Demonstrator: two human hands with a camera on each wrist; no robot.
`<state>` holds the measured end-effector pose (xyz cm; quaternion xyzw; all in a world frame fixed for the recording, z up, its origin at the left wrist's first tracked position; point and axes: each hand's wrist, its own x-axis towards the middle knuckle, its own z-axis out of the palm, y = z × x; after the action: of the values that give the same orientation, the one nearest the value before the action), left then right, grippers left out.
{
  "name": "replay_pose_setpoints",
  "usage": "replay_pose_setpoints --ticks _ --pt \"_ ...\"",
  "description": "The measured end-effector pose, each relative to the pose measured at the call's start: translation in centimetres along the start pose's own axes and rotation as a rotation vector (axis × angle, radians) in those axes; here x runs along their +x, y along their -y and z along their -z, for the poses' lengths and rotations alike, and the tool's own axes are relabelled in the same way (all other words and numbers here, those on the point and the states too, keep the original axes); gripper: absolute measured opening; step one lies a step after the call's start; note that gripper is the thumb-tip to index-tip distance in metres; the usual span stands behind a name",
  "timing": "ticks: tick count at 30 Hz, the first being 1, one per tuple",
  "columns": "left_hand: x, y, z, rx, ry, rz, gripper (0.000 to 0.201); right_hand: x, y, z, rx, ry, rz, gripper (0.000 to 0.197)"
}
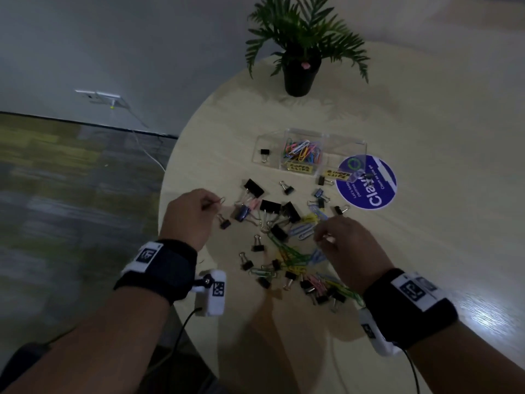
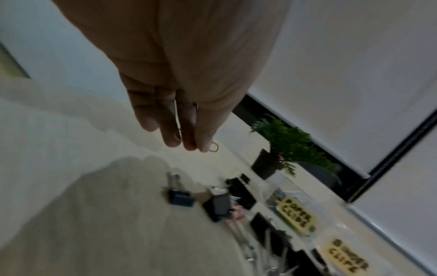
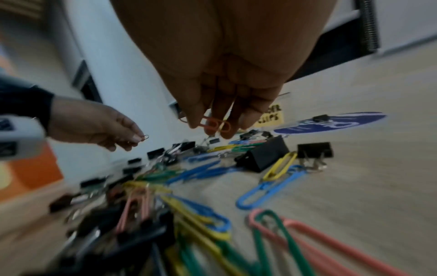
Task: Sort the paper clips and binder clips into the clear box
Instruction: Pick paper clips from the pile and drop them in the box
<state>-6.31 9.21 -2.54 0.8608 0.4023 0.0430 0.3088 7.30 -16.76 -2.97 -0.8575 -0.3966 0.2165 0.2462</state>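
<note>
The left hand [image 1: 186, 216] hangs above the near-left edge of the mixed pile with thumb and fingertips pinching a small wire paper clip [image 1: 218, 201], one loop poking out past the thumb; the right hand [image 1: 345, 245] hovers over the pile's right side, its fingers drawn together round a few orange paper clips [image 3: 216, 125], plain in the right wrist view. The clear box [image 1: 309, 153] stands beyond the pile, toward the potted plant [image 1: 302, 49], with coloured paper clips heaped in its middle compartment and one black binder clip [image 1: 264, 155] in its left one. To do this step well, I would carry each pinch low and level over the box wall and let go only once directly above the middle compartment, since such light clips probably bounce or snag on the rim. Loose binder clips [image 1: 267, 207] lie scattered between hands and box, so a clear path matters. A yellow label [image 1: 299, 167] on the box reads "PAPER CLIPS", a second [image 1: 338, 174] "BINDER CLIPS"; the blue round sticker [image 1: 366, 182] shows large letters, seemingly "Clay…", its smaller lines too blurred to read.
</note>
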Motion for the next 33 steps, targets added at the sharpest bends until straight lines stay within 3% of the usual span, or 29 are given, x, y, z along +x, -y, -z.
replay_pose_setpoints --ticks 2,4,6,8,13,16,18,23,26,33 --pt "-0.3 0.9 0.1 0.029 -0.018 0.003 0.005 0.2 0.1 -1.1 -0.114 0.129 0.073 0.012" --pt "-0.7 0.8 -0.6 0.059 0.05 -0.145 0.006 0.1 -0.2 -1.7 -0.16 0.208 0.072 0.011" --pt "-1.0 0.7 -1.5 0.121 0.143 -0.314 0.006 0.0 -0.5 -1.7 -0.142 0.194 0.033 0.011" --pt "-1.1 0.8 -2.1 0.192 0.215 -0.383 0.005 -0.1 -0.3 -1.3 -0.14 0.184 0.014 0.012" --pt "-2.5 2.0 -1.5 0.293 0.135 -0.487 0.011 -1.5 0.8 -1.0 -0.2 0.213 0.174 0.016" --pt "-2.7 1.3 -1.4 0.237 0.049 -0.461 0.008 -2.1 0.1 -0.8 -0.063 0.032 0.161 0.012" --pt "-1.9 0.0 -2.2 0.234 0.069 -0.414 0.006 -1.6 -0.4 -0.5 -0.052 -0.042 0.093 0.015" --pt "0.4 -2.1 -5.0 0.286 0.174 -0.361 0.011 0.4 -0.1 -1.5 -0.217 0.094 0.104 0.012" --pt "1.4 -2.4 -5.0 0.356 0.161 -0.336 0.011 1.1 0.3 -1.9 -0.276 0.155 0.095 0.013" --pt "2.0 -2.9 -4.6 0.585 0.183 -0.386 0.011 1.6 0.8 -1.7 -0.317 0.163 0.001 0.019"
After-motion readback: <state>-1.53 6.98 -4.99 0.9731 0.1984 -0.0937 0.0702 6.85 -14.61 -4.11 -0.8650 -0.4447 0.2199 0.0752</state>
